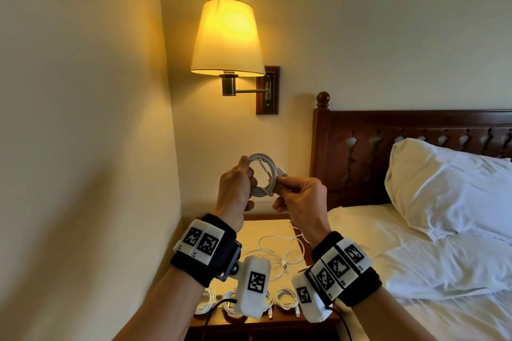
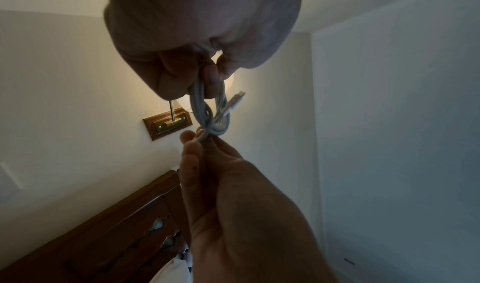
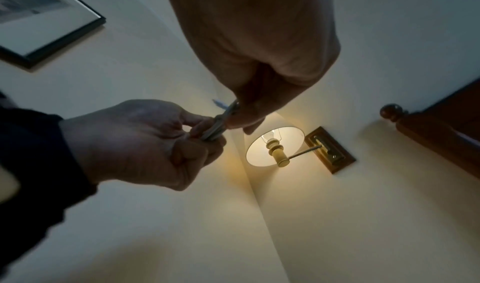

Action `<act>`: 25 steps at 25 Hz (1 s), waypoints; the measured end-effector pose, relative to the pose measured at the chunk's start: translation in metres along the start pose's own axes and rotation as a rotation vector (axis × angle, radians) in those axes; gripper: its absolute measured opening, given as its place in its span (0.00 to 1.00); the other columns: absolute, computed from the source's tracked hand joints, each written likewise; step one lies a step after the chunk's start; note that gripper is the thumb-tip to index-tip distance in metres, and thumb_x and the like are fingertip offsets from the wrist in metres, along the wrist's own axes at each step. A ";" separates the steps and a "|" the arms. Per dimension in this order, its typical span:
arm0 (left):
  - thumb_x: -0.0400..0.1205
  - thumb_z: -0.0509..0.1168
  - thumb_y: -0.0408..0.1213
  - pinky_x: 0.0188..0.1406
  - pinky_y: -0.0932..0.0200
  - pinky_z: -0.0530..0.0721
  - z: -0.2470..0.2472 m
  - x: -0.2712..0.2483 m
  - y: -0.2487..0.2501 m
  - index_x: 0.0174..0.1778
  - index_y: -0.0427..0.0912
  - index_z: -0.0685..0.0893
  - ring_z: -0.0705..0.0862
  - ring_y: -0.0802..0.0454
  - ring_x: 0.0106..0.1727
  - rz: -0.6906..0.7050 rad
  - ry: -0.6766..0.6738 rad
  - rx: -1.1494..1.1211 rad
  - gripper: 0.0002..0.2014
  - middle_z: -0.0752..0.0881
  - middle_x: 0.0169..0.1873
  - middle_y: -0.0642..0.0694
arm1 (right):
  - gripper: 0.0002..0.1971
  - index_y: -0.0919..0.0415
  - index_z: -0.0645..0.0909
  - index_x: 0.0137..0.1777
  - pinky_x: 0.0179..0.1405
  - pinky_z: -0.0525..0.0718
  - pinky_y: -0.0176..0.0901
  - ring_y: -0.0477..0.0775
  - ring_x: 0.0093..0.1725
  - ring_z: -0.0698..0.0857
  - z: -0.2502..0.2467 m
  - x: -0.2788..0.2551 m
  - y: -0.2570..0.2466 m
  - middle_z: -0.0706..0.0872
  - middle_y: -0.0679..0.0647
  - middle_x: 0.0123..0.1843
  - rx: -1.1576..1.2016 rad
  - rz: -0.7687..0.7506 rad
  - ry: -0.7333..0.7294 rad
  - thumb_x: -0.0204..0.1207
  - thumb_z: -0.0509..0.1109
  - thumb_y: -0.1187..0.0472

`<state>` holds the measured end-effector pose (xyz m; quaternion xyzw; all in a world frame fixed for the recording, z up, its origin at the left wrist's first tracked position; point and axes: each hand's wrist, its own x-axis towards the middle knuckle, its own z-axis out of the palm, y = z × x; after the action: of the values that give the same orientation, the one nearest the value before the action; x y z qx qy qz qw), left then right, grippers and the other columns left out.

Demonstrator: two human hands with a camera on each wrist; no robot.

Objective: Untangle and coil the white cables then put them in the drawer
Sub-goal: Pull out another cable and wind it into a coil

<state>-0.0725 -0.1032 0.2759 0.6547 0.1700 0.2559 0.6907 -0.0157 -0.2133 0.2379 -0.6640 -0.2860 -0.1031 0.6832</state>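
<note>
Gripping one coiled cable [image 1: 263,174], both hands [image 1: 235,188] [image 1: 300,201] hover over loose cables [image 1: 279,252] (nightstand [image 1: 257,230], lamp [image 1: 227,39] above).

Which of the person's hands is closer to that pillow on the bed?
Right. The right hand is on the pillow's side, pinching the coiled cable; the left hand is farther away, holding the coil's other side.
</note>
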 end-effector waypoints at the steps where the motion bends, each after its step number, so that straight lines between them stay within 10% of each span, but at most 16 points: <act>1: 0.86 0.54 0.53 0.24 0.61 0.61 0.000 0.000 0.000 0.30 0.48 0.70 0.63 0.54 0.26 0.011 0.002 0.011 0.20 0.70 0.25 0.52 | 0.10 0.57 0.88 0.53 0.27 0.88 0.43 0.51 0.24 0.85 0.004 -0.001 0.002 0.90 0.58 0.30 0.041 0.006 0.030 0.78 0.71 0.72; 7: 0.86 0.55 0.52 0.28 0.57 0.65 0.000 0.002 -0.001 0.31 0.45 0.75 0.68 0.53 0.28 0.122 0.052 0.077 0.20 0.73 0.27 0.49 | 0.07 0.54 0.72 0.59 0.40 0.89 0.55 0.61 0.38 0.88 0.010 0.005 -0.007 0.89 0.58 0.38 -0.012 -0.045 -0.022 0.85 0.61 0.64; 12: 0.86 0.54 0.54 0.28 0.56 0.66 0.004 0.003 -0.005 0.30 0.48 0.76 0.69 0.53 0.28 0.130 0.046 0.086 0.22 0.75 0.26 0.51 | 0.12 0.54 0.75 0.56 0.20 0.83 0.43 0.46 0.22 0.83 0.005 0.014 -0.010 0.85 0.50 0.28 -0.376 -0.374 0.001 0.78 0.74 0.58; 19: 0.85 0.58 0.50 0.32 0.56 0.70 0.003 0.005 -0.018 0.26 0.45 0.78 0.73 0.51 0.29 0.186 0.067 0.177 0.22 0.77 0.23 0.51 | 0.06 0.55 0.86 0.52 0.18 0.72 0.35 0.47 0.38 0.73 0.003 0.025 -0.016 0.77 0.54 0.41 -0.780 -0.769 0.418 0.79 0.71 0.56; 25: 0.87 0.58 0.46 0.27 0.62 0.68 -0.001 0.001 -0.038 0.29 0.45 0.77 0.69 0.58 0.24 0.159 0.031 0.058 0.20 0.72 0.21 0.54 | 0.04 0.55 0.88 0.50 0.37 0.86 0.44 0.46 0.37 0.80 -0.006 0.047 -0.032 0.81 0.48 0.47 -0.505 -0.532 0.029 0.77 0.73 0.61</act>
<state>-0.0669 -0.1022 0.2383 0.6819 0.1353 0.3148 0.6462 0.0073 -0.2112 0.2898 -0.7126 -0.4047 -0.3540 0.4508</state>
